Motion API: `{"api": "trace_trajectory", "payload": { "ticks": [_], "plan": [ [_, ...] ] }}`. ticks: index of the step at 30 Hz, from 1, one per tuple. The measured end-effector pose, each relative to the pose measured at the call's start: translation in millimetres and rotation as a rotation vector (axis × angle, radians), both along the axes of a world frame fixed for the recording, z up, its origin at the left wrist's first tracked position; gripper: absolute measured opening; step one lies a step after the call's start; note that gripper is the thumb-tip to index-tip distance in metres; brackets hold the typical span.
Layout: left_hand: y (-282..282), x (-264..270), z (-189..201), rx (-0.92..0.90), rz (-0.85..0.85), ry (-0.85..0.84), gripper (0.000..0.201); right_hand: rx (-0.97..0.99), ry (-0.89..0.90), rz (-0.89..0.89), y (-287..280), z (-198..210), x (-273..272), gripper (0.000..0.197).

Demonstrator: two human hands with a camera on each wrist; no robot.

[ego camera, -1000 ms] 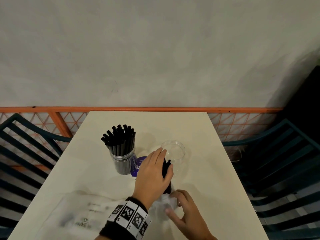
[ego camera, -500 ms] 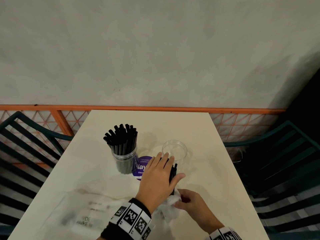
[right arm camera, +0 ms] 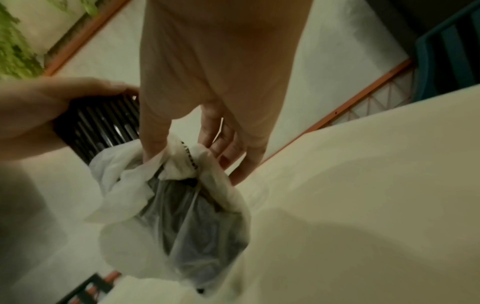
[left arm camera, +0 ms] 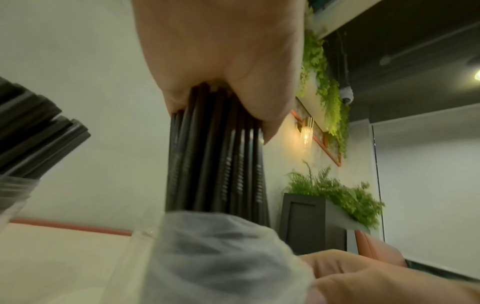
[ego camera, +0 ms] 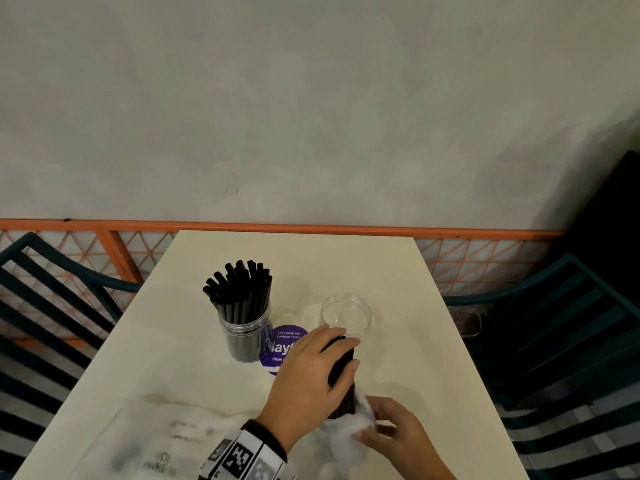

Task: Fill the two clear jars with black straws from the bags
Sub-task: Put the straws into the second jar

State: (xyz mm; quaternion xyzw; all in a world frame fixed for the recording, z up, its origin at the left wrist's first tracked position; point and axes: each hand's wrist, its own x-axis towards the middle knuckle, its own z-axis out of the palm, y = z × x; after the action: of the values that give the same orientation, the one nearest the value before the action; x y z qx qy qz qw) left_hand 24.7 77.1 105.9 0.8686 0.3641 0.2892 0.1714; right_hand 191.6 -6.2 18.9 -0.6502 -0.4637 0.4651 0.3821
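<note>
the left hand (ego camera: 304,379) has its grip wrapped round a bundle of black straws (ego camera: 341,372), which stands near upright on the tabletop (ego camera: 398,271) just in front of the empty clear jar (ego camera: 345,315). the lower end of the bundle sits inside a crumpled thin plastic bag (ego camera: 349,434), and the right hand (ego camera: 394,434) pinches that bag at its gathered top. left of the empty jar stands a second clear jar (ego camera: 246,336) packed with black straws, with a round purple sticker (ego camera: 284,344) on the tabletop between the two jars. a flat printed bag (ego camera: 166,448) lies at the near left edge, blurred.

the head view shows only the back of the left hand; the left wrist view shows from below the thumb and fingers (left arm camera: 262,98) closed on the straws (left arm camera: 215,160), whose ribbed bendy sections are visible, and the bag (left arm camera: 223,257) bunched under them. the right wrist view shows the right hand's fingers (right arm camera: 155,144) holding folds of the bag (right arm camera: 171,216), dark straw ends showing through the film, and the bag's bottom resting on the tabletop (right arm camera: 363,205).

the tabletop is cream and plain, set against a pale wall with an orange rail (ego camera: 311,226) and lattice. dark teal slatted chairs (ego camera: 571,323) stand on both sides. the left wrist view alone shows hanging green plants (left arm camera: 324,82), a lit wall lamp (left arm camera: 305,133) and a dark ceiling.
</note>
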Motion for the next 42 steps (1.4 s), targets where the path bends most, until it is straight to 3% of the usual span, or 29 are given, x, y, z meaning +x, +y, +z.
{"api": "trace_trajectory", "payload": {
  "ticks": [3, 7, 9, 12, 14, 18, 23, 27, 32, 34, 36, 39, 42],
  "plan": [
    [8, -1, 18, -0.140, -0.041, -0.114, 0.041, 0.148, -0.135, -0.082, -7, 29, 26, 0.039],
    [33, 8, 31, -0.219, -0.093, -0.195, 0.042, 0.246, -0.545, -0.123, -1, 78, 64, 0.047],
    [48, 15, 30, -0.347, -0.023, -0.289, 0.057, 0.353, -0.802, -0.202, 12, 97, 81, 0.055],
    [67, 29, 18, -0.545, 0.066, -0.417, 0.095, 0.477, -1.022, -0.245, 44, 105, 99, 0.059],
    [73, 40, 6, -0.564, 0.033, -0.401, 0.112, 0.511, -1.093, -0.231, 65, 107, 103, 0.056],
    [82, 61, -21, -0.516, 0.016, -0.313, 0.124, 0.564, -1.251, -0.151, 95, 108, 103, 0.057],
    [88, 68, -44, -0.532, 0.077, -0.234, 0.124, 0.639, -1.383, -0.027, 111, 108, 103, 0.054],
    [90, 70, -55, -0.453, 0.158, -0.203, 0.124, 0.767, -1.514, 0.068, 120, 114, 97, 0.037],
    [92, 72, -62, -0.434, 0.182, -0.411, 0.110, 0.735, -1.653, 0.189, 124, 118, 82, 0.048],
    [90, 73, -66, -0.391, 0.166, -0.359, 0.105, 0.711, -1.679, 0.234, 124, 122, 72, 0.051],
    [88, 74, -70, -0.299, 0.170, -0.206, 0.097, 0.731, -1.686, 0.252, 124, 125, 65, 0.046],
    [84, 75, -70, -0.248, 0.213, 0.020, 0.101, 0.723, -1.691, 0.277, 126, 127, 62, 0.049],
    [84, 77, -73, -0.287, 0.220, 0.200, 0.095, 0.732, -1.708, 0.320, 127, 126, 57, 0.047]
  ]
}}
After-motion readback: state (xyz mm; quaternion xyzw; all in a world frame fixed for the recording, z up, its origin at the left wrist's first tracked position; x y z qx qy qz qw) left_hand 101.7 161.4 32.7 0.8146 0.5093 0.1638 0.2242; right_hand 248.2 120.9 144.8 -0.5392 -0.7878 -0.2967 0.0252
